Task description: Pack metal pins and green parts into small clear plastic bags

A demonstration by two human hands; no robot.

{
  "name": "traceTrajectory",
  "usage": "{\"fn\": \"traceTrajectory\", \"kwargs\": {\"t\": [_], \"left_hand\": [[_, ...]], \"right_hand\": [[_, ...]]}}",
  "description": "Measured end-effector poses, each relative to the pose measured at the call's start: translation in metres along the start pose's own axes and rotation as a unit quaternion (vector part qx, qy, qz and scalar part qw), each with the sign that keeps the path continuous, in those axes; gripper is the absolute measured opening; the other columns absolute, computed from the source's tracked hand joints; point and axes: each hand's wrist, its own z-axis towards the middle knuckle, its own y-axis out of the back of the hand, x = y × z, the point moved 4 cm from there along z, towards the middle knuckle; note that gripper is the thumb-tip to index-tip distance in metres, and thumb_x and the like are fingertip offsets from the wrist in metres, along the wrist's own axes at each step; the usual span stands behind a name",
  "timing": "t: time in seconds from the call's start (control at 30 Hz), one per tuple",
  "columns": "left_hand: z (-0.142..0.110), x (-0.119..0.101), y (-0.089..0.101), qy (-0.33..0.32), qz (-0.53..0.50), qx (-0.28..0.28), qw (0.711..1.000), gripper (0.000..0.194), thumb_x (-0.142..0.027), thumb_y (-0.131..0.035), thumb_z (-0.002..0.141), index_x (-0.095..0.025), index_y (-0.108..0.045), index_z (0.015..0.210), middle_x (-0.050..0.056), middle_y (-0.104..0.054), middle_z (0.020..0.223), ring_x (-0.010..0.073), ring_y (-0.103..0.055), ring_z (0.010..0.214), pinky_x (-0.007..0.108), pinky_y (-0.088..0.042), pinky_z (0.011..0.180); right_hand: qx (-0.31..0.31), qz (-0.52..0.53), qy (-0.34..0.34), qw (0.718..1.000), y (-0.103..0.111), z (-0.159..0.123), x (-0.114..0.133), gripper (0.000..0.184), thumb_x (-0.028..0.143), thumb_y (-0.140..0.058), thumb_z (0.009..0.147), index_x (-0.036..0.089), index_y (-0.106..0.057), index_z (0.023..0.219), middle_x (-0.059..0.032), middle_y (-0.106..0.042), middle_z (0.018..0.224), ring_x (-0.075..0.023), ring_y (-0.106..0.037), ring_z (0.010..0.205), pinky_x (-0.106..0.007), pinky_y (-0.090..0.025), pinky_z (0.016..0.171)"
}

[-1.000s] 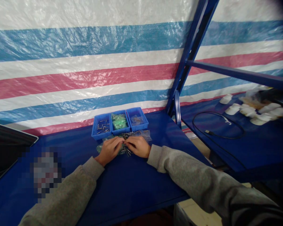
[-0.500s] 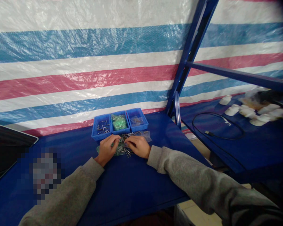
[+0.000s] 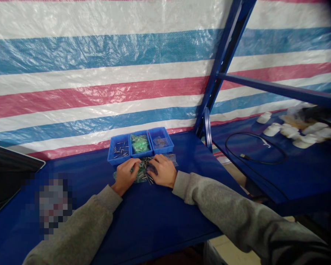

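Note:
Slim metal screws or pins (image 3: 146,178) lie in a loose pile on the blue table, partly over green plastic packaging (image 3: 140,176). My left hand (image 3: 126,174) is at the left side of the pile, its thumb and fingertips drawn together; whatever they grip is too small to make out. On the pile's right side rests my right hand (image 3: 164,171), fingers curved over the metal pieces and a dark gap showing between thumb and fingers. Behind the hands stand three joined blue bins: a left bin (image 3: 112,157) with metal pins, a middle bin (image 3: 142,153) with a green bag, and a right bin (image 3: 165,148) with a small clear bag.
A clear plastic bag (image 3: 172,159) lies right of my right hand. A dark screen-like panel (image 3: 11,176) stands at far left, near a pixelated patch. On the right-hand table are a black cable (image 3: 253,162) and several white containers (image 3: 289,131). A blue metal post (image 3: 220,62) rises behind.
My right hand's fingers have lifted and spread from a pinch over the pile. My left hand stays nearly where it was.

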Motion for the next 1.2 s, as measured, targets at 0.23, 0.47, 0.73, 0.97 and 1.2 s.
{"fn": "traceTrajectory", "kwargs": {"t": [0.23,0.47,0.73,0.97,1.2], "left_hand": [[-0.001,0.0,-0.001,0.005,-0.001,0.005,1.0,0.016,-0.02,-0.045,0.085,-0.019,-0.061,0.088,0.002,-0.067,0.085,0.0155,-0.063,0.079,0.026,-0.048,0.076],[-0.001,0.002,-0.003,0.005,-0.003,0.009,1.0,0.016,-0.021,-0.045,0.086,-0.018,-0.061,0.089,0.003,-0.067,0.086,0.0147,-0.063,0.08,0.025,-0.046,0.079],[0.0,-0.001,-0.002,0.003,-0.015,0.012,1.0,0.017,-0.021,-0.044,0.087,-0.017,-0.061,0.089,0.003,-0.066,0.086,0.0139,-0.062,0.079,0.024,-0.046,0.077],[0.0,-0.002,-0.002,-0.01,-0.017,0.009,1.0,0.018,-0.022,-0.044,0.087,-0.017,-0.061,0.09,0.003,-0.066,0.085,0.0141,-0.062,0.079,0.024,-0.046,0.077],[-0.001,-0.002,-0.003,-0.006,-0.021,0.019,1.0,0.015,-0.02,-0.046,0.087,-0.018,-0.06,0.09,0.003,-0.066,0.086,0.0139,-0.062,0.08,0.024,-0.045,0.077]], "right_hand": [[0.032,-0.057,-0.007,0.998,-0.004,0.0,0.001,0.033,0.042,-0.059,0.077,0.016,-0.059,0.097,-0.011,-0.054,0.093,-0.0253,-0.048,0.09,-0.037,-0.043,0.078],[0.052,-0.047,0.009,0.997,-0.004,0.0,0.0,0.033,0.044,-0.058,0.079,0.017,-0.059,0.097,-0.0096,-0.055,0.093,-0.0232,-0.05,0.089,-0.035,-0.042,0.077],[0.063,-0.058,0.052,0.995,-0.011,-0.002,0.0,0.018,0.032,-0.049,0.086,0.017,-0.06,0.086,-0.0067,-0.057,0.089,-0.0188,-0.051,0.086,-0.029,-0.041,0.074],[0.05,-0.071,0.069,0.994,-0.013,-0.002,0.0,0.016,0.028,-0.048,0.087,0.017,-0.057,0.08,-0.0048,-0.058,0.086,-0.0165,-0.052,0.081,-0.027,-0.04,0.068],[0.041,-0.067,0.09,0.993,-0.014,-0.002,0.0,0.013,0.025,-0.048,0.088,0.017,-0.055,0.081,-0.0043,-0.058,0.084,-0.0152,-0.053,0.079,-0.026,-0.039,0.068]]}}
